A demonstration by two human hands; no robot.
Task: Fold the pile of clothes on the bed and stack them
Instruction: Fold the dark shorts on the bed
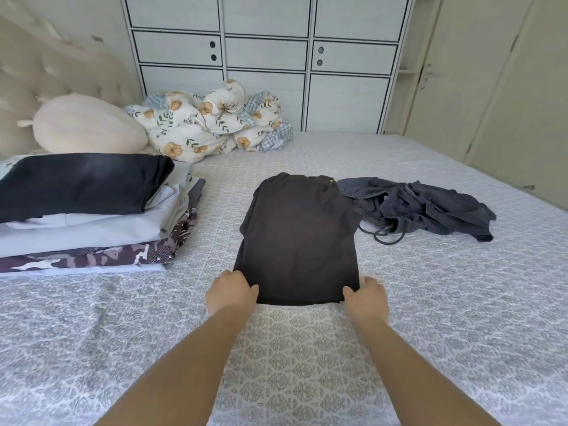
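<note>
Both hands were pinching the near hem of the dark shirt, left hand and right hand at its corners, mid-bed. A folded stack sat left; only the crumpled grey shorts seemed left.

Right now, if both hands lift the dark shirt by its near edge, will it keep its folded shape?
Probably not. The dark shirt looks thin and soft, so it would likely sag and unfold. It seems light. The left hand and right hand pinch only its corners.
</note>
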